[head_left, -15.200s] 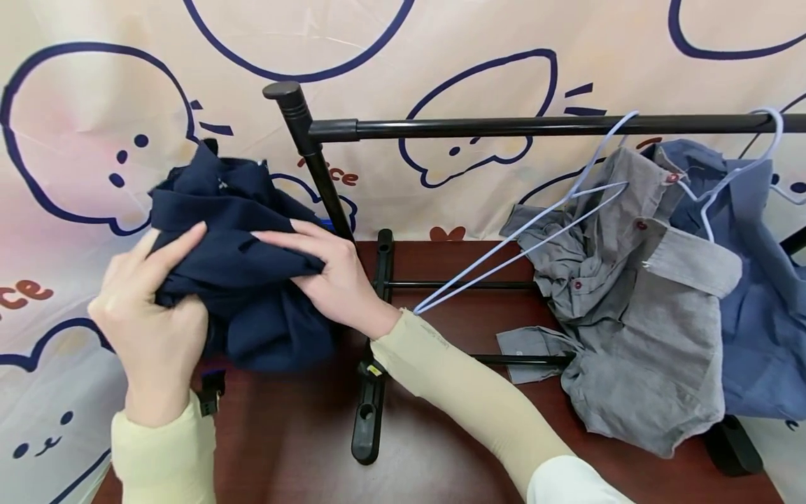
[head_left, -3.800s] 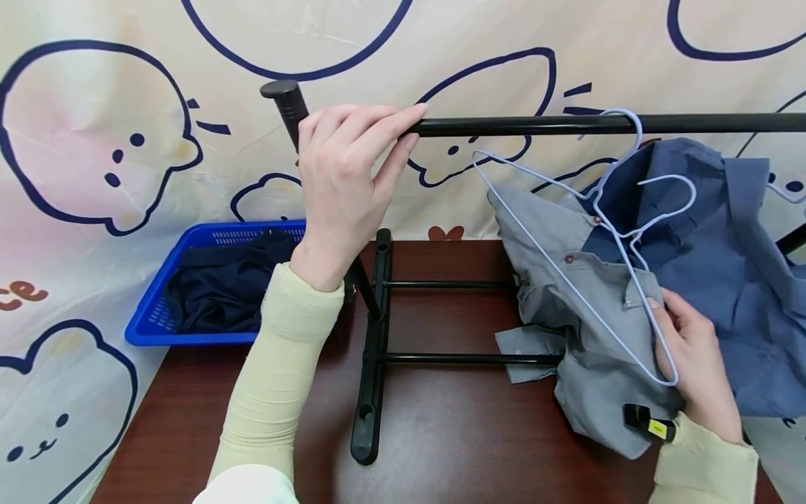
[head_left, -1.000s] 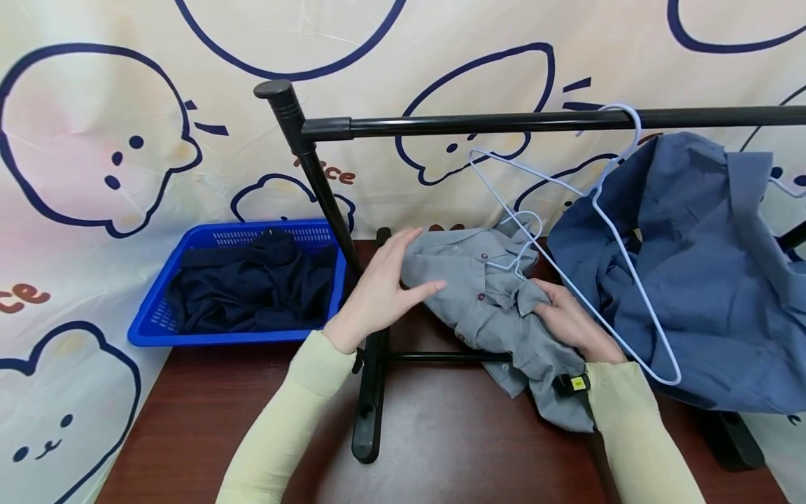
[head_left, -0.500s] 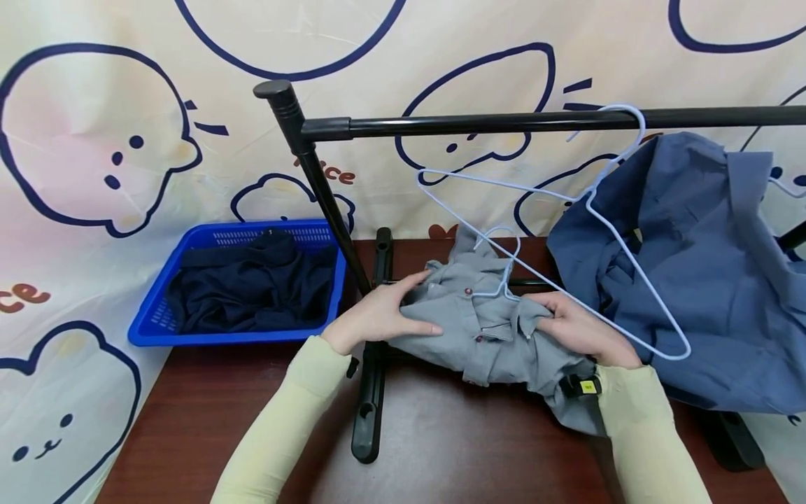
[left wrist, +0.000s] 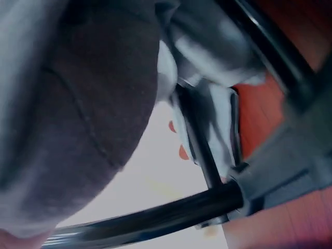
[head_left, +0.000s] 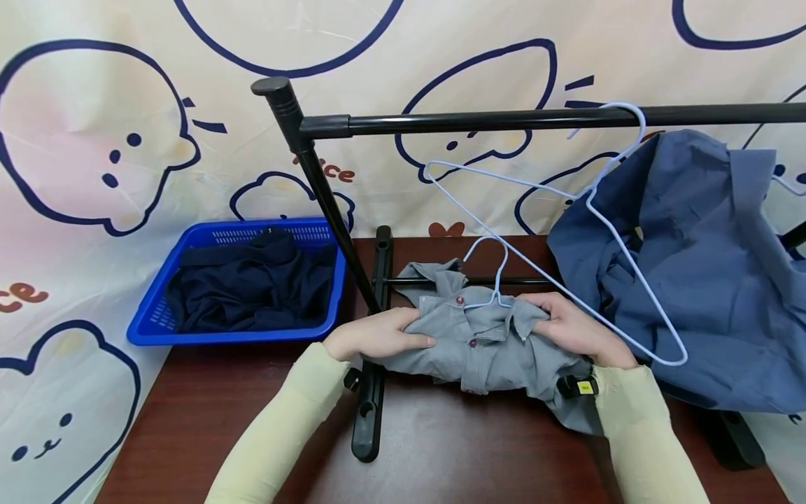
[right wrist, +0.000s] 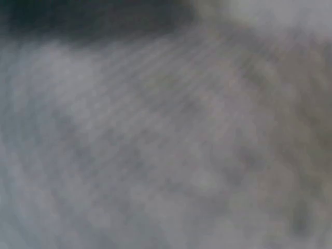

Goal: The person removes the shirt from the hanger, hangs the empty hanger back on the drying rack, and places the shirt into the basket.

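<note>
A grey button shirt (head_left: 441,350) is held bunched between the two hands, low in front of the rack. From its collar sticks the hook of a light-blue hanger (head_left: 502,273), whose arms are mostly hidden inside the cloth. My left hand (head_left: 380,332) pinches the shirt's left side, thumb on top and fingers covered by fabric. On the other side my right hand (head_left: 576,329) grips the shoulder near the collar. In the left wrist view, blurred shirt cloth (left wrist: 93,104) fills the left part. Only blurred grey fabric (right wrist: 155,145) shows in the right wrist view.
A bare light-blue hanger (head_left: 623,106) hangs from the black rail (head_left: 441,124), its lower wire passing over the shirt and right hand. A blue shirt (head_left: 699,280) hangs at right. The blue basket (head_left: 220,339) at left holds a navy garment (head_left: 252,287). The rack's foot (head_left: 368,420) stands on the table.
The navy garment, earlier in both hands, lies in the basket. The grey shirt has come off the rail and down left with its hanger. My left hand has left the rail and taken the shirt.
</note>
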`<state>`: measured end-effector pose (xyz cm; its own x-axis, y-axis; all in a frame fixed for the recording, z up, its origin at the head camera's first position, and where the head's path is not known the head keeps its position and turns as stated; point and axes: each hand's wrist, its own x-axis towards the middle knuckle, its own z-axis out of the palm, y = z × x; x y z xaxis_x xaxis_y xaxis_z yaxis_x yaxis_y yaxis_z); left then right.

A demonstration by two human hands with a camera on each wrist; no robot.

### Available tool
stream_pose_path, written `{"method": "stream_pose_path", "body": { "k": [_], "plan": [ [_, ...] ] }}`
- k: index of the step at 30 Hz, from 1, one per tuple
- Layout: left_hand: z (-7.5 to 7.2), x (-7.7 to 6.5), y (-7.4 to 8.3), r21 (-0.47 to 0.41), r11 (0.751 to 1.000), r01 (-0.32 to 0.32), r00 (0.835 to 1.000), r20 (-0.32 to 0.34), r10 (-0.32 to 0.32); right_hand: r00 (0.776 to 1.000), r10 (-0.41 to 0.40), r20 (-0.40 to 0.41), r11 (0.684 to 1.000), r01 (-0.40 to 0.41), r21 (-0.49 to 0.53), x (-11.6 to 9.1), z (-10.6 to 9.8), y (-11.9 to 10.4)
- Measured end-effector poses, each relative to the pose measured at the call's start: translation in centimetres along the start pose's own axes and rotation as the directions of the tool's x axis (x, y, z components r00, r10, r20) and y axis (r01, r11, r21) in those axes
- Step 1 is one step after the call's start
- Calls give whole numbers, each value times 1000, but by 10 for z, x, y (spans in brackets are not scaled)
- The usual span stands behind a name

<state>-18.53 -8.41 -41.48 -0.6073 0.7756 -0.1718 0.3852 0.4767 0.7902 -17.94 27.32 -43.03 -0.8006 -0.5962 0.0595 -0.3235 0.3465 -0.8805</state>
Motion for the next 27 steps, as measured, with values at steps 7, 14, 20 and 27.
{"method": "stream_pose_path", "body": {
  "k": [7,14,20,27],
  "plan": [
    [-7,-18,21,-45,999,-28,1000,4,28,1000,3,0,1000,-3,-19,5,0,1],
    [-9,-56,73,217,976,-27,992,-111,53,996,-80,37,997,80,-2,10,4,-19],
    [-7,-94,110,372,928,-36,974,-196,117,984,-163,74,985,158,66,11,10,-51],
    [-11,-105,86,253,967,31,980,-199,21,983,-140,119,989,135,54,23,25,-51]
  ]
}}
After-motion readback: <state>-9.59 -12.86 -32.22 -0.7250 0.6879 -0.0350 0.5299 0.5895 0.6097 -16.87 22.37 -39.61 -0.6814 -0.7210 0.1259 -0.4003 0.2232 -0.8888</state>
